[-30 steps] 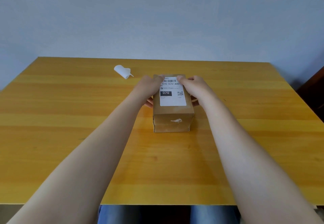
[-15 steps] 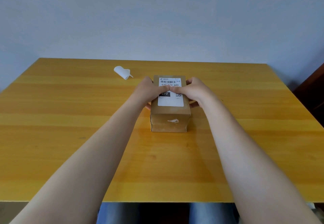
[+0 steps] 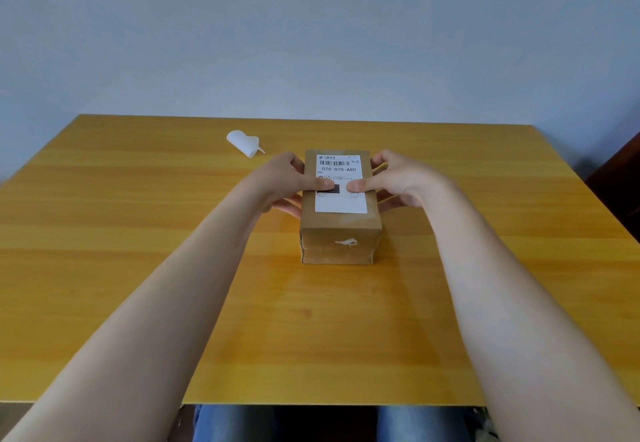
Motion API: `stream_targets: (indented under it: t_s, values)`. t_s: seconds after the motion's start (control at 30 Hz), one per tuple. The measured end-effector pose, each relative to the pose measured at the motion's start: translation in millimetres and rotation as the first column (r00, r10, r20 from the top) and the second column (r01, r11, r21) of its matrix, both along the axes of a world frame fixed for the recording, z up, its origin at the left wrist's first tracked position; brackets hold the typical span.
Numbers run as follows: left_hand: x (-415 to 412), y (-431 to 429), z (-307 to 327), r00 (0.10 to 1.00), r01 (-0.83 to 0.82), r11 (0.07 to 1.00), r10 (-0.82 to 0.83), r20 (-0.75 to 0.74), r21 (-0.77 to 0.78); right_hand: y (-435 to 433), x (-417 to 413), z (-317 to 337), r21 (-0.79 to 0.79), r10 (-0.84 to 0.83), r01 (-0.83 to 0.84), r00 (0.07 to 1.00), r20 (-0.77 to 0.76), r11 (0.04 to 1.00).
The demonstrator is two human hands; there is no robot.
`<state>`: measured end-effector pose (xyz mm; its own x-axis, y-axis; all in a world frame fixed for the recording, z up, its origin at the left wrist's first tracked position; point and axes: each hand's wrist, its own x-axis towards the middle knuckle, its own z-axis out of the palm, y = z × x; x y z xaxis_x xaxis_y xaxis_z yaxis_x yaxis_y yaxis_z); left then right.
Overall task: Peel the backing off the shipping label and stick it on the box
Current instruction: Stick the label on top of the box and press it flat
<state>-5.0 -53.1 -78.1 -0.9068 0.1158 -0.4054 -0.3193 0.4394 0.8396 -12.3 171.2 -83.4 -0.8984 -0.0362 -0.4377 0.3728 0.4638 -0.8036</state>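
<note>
A brown cardboard box [image 3: 341,239] stands on the wooden table, near the middle. A white shipping label [image 3: 341,173] with a barcode and "070-070-A80" lies flat on the box's top face. My left hand [image 3: 285,182] holds the box's left side, its thumb pressing on the label's middle. On the right side my right hand [image 3: 398,182] grips the box the same way, thumb tip on the label close to the left thumb. The thumbs cover part of the label's black block.
The curled white backing paper [image 3: 244,143] lies on the yellow wooden table [image 3: 138,233] behind and left of the box. A dark piece of furniture [image 3: 620,178] stands past the table's right edge. A grey wall is behind.
Both thumbs have slid from the label's far edge toward me, down to its middle. The box and the backing paper have stayed in place.
</note>
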Motion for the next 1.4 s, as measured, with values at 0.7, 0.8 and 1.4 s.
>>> stream_targets:
  t_s: [0.7, 0.8, 1.4]
  values:
    - [-3, -2, 15, 0.979, 0.2, 0.973, -0.195, 0.053, -0.115, -13, -2, 3, 0.205, 0.135, -0.079, 0.953, -0.273, 0.976]
    - [-4, -1, 16, 0.979, 0.206, 0.967, -0.203, 0.031, -0.149, -17, -3, 4, 0.191, 0.175, -0.132, 0.958, -0.228, 0.973]
    - [17, 12, 40, 0.984, 0.165, 0.87, -0.174, 0.024, -0.465, -18, 8, 23, 0.593, 0.31, -0.165, 0.938, -0.152, 0.789]
